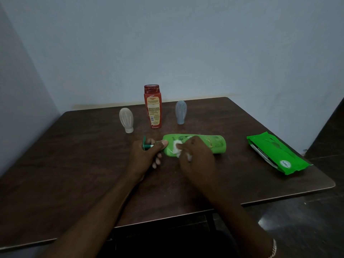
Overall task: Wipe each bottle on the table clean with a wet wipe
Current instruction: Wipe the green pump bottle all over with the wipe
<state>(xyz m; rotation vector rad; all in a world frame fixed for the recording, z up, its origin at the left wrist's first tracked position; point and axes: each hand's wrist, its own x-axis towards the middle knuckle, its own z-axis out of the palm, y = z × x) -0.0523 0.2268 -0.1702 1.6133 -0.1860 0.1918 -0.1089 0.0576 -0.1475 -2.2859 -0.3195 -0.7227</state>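
The left hand (pixel 147 152) gripped the pump neck of one green bottle (pixel 214 144), which lay on its side mid-table (pixel 74 164). The right hand (pixel 194 155) pinched one wet wipe (pixel 176 147) against it. Three more bottles stood behind: red (pixel 153 107), whitish (pixel 126 119) and grey (pixel 181 112). One wipe pack (pixel 275 155) lay to the right.

Tabletop (pixel 74 164): dark wood-grain surface, smooth, showing dull sheen.
Green pump bottle (pixel 214 144), lying mid-tabletop: smooth glossy plastic, catching light.
Wet wipe (pixel 176 147), pressing on it: white, soft, looking like fibrous cloth.
Red bottle (pixel 153 107), toward back edge: shiny plastic, carrying printed label.
Whitish squeeze bottle (pixel 126 119) and grey squeeze bottle (pixel 181 111), flanking it: translucent, frosted, looking matt.
Wipes pack (pixel 275 153), near right edge: green plastic film, glossy, wrinkling.
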